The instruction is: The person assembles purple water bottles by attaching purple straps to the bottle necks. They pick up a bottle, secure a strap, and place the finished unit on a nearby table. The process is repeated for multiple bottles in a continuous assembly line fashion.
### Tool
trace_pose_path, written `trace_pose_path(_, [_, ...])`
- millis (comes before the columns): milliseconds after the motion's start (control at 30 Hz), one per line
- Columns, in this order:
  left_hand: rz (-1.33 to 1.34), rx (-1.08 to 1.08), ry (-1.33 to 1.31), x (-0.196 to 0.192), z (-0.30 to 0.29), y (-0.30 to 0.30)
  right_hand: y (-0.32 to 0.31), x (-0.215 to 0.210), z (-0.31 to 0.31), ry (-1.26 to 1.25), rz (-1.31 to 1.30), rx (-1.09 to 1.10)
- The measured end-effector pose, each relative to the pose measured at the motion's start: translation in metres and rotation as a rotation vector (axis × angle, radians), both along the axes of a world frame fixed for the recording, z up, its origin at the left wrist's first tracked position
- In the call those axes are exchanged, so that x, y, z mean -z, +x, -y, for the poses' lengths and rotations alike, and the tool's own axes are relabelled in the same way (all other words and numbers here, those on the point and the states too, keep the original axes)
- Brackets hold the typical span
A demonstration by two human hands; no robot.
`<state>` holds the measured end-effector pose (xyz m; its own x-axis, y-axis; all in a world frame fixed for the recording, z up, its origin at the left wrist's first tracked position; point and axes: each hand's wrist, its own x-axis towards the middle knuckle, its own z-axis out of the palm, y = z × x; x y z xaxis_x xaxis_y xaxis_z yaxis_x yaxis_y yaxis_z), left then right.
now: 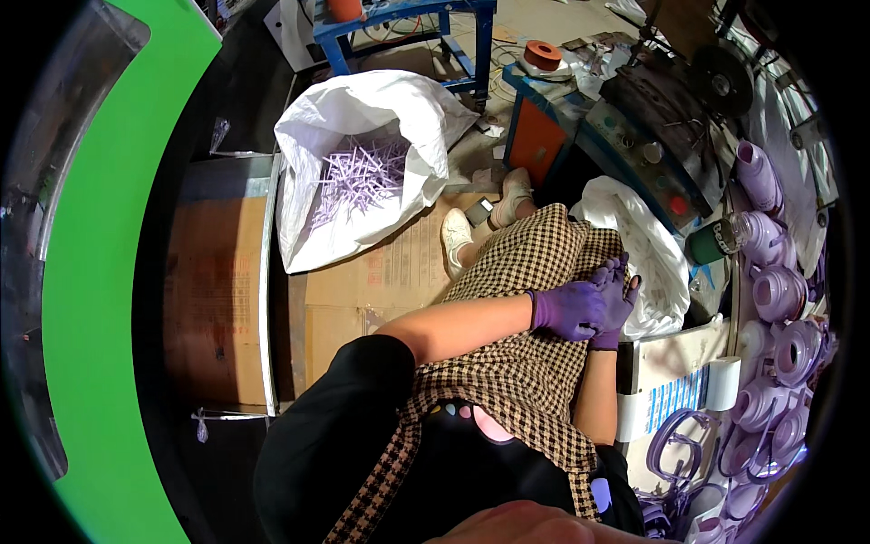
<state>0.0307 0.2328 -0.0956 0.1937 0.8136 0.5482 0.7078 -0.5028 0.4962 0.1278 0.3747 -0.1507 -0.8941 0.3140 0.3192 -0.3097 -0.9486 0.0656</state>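
Over my lap, on the brown-and-black checked fabric of my skirt (pixel 535 263), I am bringing both hands together. My left hand (pixel 569 308), in a purple rubber glove, is curling its fingers inward and pressing against my right hand (pixel 618 304), gloved the same, whose fingers are pointing upward and lying close together; whether a small piece is pinched between them I cannot tell, since the gloves are hiding the gap. I am judging this as the handling step on one small part, done close over my knees. The pale lilac moulded plastic pieces (pixel 779 295), rounded like little housings, are piling up on the bench just beside my right arm, and the white woven sack of thin lilac plastic sprues (pixel 358 172) is standing open on the cardboard-covered floor (pixel 399 272) near my white shoes (pixel 458 236). The next move is calling for a steady pinch with the fingertips and a short reach to my right.
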Motion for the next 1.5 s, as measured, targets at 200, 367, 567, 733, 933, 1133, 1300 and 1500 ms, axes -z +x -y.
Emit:
trace_pose_path(200, [0.017,-0.046,-0.038,0.000,0.001,-0.008,-0.006,0.004,-0.005,0.022,-0.007,-0.033])
trace_pose_path(367, [-0.038,-0.065,-0.055,0.000,0.005,-0.008,-0.002,0.008,-0.005,0.011,0.029,-0.016])
trace_pose_path(567, [-0.044,-0.072,-0.067,-0.002,0.002,-0.010,-0.003,0.003,-0.005,0.015,0.030,-0.022])
trace_pose_path(733, [-0.026,-0.068,-0.054,-0.002,0.002,-0.014,-0.007,0.007,-0.008,0.043,-0.028,-0.041])
trace_pose_path(933, [0.037,-0.118,0.021,0.005,0.004,-0.014,0.000,0.017,-0.019,0.118,-0.052,-0.138])
trace_pose_path(1133, [-0.093,-0.136,-0.049,0.007,0.000,-0.013,0.010,0.028,-0.031,0.152,-0.035,-0.117])
trace_pose_path(1300, [-0.093,-0.157,0.090,0.004,0.003,-0.015,0.002,0.031,-0.033,0.174,-0.040,-0.116])
trace_pose_path(1500, [-0.073,-0.121,0.081,0.005,0.002,-0.014,0.005,0.027,-0.031,0.198,-0.025,-0.093])
